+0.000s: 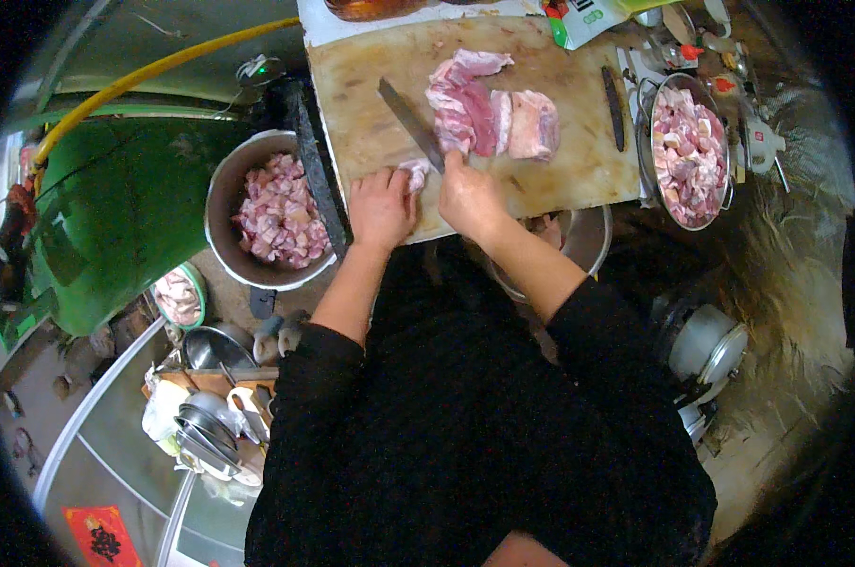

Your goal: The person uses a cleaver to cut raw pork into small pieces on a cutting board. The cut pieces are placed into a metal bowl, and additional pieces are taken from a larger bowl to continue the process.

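My right hand [470, 198] grips a long-bladed knife [409, 124] whose blade points up and to the left over a stained cutting board [370, 64]. Fingers curled, my left hand [382, 207] presses on a small pale piece of meat [418, 173] near the board's front left corner. Just beyond the knife lies a long strip of raw pink meat [463, 106], folded over itself. Touching it on the right is a thick, blocky slab of meat [533, 126]. The knife's handle is mostly hidden inside my right fist.
A deep metal pot [214, 212] of cut meat stands left of the board. Another oval pan [662, 191] of meat pieces is at the right. A dark narrow tool [614, 108] lies on the board's right side. Below its front edge sits a metal basin [597, 237], partly hidden.
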{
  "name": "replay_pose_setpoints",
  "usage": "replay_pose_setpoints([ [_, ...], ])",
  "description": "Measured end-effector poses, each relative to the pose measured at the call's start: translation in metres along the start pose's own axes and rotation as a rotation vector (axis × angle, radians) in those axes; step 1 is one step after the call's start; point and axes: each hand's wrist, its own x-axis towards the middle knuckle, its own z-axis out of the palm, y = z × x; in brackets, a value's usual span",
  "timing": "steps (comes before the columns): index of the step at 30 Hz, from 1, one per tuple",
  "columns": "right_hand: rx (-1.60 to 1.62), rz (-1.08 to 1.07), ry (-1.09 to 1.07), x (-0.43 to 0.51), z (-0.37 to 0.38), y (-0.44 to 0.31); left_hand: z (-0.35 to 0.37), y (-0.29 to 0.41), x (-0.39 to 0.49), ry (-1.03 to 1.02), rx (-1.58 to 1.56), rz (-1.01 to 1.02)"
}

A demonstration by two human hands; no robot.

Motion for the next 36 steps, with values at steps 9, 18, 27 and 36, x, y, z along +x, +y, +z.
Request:
replay_pose_setpoints([
  [9, -0.06, 0.035, 0.094, -0.073, 0.009, 0.087, 0.011, 0.003, 0.022, 0.208, -0.35, -0.389],
  [18, -0.03, -0.118, 0.219, -0.054, -0.022, 0.06, -0.014, -0.017, 0.024, 0.245, -0.1, -0.335],
  [27, -0.281, -0.398, 0.275, -0.007, 0.015, 0.046, 0.007, -0.025, 0.032, 0.217, -0.11, 0.001],
  [36, -0.348, -0.442, 0.33, -0.001, 0.022, 0.05, 0.011, -0.021, 0.048, 0.288, -0.106, 0.148],
])
